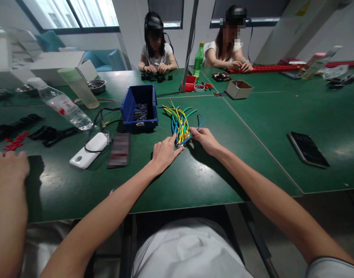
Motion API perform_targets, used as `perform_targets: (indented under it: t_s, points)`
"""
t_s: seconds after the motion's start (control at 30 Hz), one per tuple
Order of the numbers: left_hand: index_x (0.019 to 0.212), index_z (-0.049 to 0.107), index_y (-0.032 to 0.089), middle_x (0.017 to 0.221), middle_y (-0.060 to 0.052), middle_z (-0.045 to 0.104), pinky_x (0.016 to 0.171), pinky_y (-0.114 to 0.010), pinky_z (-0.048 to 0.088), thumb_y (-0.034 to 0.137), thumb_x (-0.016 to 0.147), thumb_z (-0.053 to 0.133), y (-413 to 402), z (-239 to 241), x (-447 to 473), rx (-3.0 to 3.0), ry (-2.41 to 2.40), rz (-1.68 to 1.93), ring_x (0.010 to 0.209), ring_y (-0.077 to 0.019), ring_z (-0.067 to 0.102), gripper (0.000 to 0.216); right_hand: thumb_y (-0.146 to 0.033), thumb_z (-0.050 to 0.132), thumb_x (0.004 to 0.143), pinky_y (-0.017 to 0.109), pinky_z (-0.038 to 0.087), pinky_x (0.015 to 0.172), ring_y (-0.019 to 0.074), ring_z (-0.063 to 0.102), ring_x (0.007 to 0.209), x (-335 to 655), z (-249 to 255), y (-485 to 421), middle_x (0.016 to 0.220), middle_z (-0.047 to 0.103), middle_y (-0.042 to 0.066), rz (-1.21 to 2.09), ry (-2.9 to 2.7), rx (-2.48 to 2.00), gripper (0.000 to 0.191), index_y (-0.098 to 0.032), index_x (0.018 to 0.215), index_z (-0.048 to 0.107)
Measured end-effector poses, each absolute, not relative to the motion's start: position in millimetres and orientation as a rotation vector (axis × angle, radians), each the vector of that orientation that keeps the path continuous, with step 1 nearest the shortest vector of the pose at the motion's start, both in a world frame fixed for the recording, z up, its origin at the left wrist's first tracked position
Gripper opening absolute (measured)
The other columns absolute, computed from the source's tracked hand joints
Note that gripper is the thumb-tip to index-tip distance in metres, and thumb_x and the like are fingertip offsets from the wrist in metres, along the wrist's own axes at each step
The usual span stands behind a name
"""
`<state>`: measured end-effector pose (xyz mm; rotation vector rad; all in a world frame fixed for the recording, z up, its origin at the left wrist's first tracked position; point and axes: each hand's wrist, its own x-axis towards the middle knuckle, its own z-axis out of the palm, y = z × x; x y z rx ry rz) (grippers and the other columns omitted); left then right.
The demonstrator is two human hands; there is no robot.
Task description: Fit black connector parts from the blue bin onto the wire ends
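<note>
- The left hand and right hand flank the colored wires at their near ends; whether either grips, I cannot tell.
- Wires lie on the bench, beside the blue bin.

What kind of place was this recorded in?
Probably a workshop for small electrical assembly: a long green worktable, a bundle of coloured wires at the person's hands, and a blue parts bin beside it.
</note>
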<state>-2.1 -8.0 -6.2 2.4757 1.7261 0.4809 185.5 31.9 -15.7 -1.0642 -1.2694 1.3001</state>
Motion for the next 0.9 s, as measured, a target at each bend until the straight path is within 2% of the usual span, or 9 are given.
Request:
perform_targets:
  t_s: [0.2, 0.37, 0.5, 0.67, 0.77, 0.9]
  points:
    - [0.137, 0.042, 0.021, 0.115, -0.013, 0.063, 0.074, -0.034, 0.047, 0.052, 0.087, 0.051, 0, -8, -4, 2.497, 1.724, 0.472, 0.093, -0.0277, 0.064, 0.06, -0.051, 0.07, 0.071, 0.026, 0.049, 0.072, 0.0129, 0.059, 0.069, 182, -20, 43, 0.071, 0.065, 0.003, 1.328, -1.168, -1.026, 0.035, -0.016, 0.071, 0.065]
    - [0.139, 0.041, 0.022, 0.119, -0.013, 0.06, 0.075, -0.035, 0.048, 0.049, 0.091, 0.045, 6, -8, -6, 2.479, 1.779, 0.463, 0.092, -0.0275, 0.064, 0.056, -0.048, 0.07, 0.072, 0.026, 0.051, 0.075, 0.014, 0.061, 0.075, 175, -21, 46, 0.071, 0.064, 0.003, 1.297, -1.106, -1.035, 0.033, -0.016, 0.073, 0.065]
    - [0.14, 0.04, 0.026, 0.12, -0.012, 0.059, 0.077, -0.034, 0.048, 0.049, 0.09, 0.046, 6, -7, -7, 2.435, 1.819, 0.464, 0.094, -0.0269, 0.064, 0.056, -0.051, 0.067, 0.074, 0.028, 0.052, 0.075, 0.0136, 0.061, 0.075, 174, -23, 44, 0.077, 0.065, 0.003, 1.245, -1.03, -1.069, 0.035, -0.017, 0.071, 0.061]
    - [0.138, 0.041, 0.028, 0.116, -0.011, 0.06, 0.074, -0.036, 0.047, 0.05, 0.091, 0.042, 2, -4, -13, 2.389, 1.804, 0.567, 0.091, -0.028, 0.064, 0.051, -0.058, 0.063, 0.073, 0.024, 0.049, 0.067, 0.0117, 0.059, 0.074, 179, -23, 40, 0.084, 0.064, 0.004, 1.132, -1.089, -1.133, 0.042, -0.017, 0.066, 0.058]
    - [0.129, 0.043, 0.021, 0.105, -0.011, 0.062, 0.073, -0.035, 0.046, 0.037, 0.092, 0.041, 0, -4, -20, 2.267, 1.853, 0.725, 0.086, -0.0264, 0.064, 0.041, -0.062, 0.061, 0.074, 0.021, 0.044, 0.056, 0.0093, 0.053, 0.063, 182, -19, 37, 0.074, 0.061, 0.002, 1.088, -1.124, -1.168, 0.045, -0.017, 0.066, 0.059]
    - [0.109, 0.042, 0.017, 0.081, -0.005, 0.059, 0.07, -0.034, 0.044, 0.015, 0.083, 0.042, 3, -6, -29, 2.099, 1.744, 0.86, 0.069, -0.021, 0.059, 0.026, -0.063, 0.062, 0.073, 0.02, 0.036, 0.043, 0.0076, 0.041, 0.047, 182, -13, 34, 0.056, 0.046, -0.004, 1.112, -1.109, -1.137, 0.044, -0.019, 0.069, 0.058]
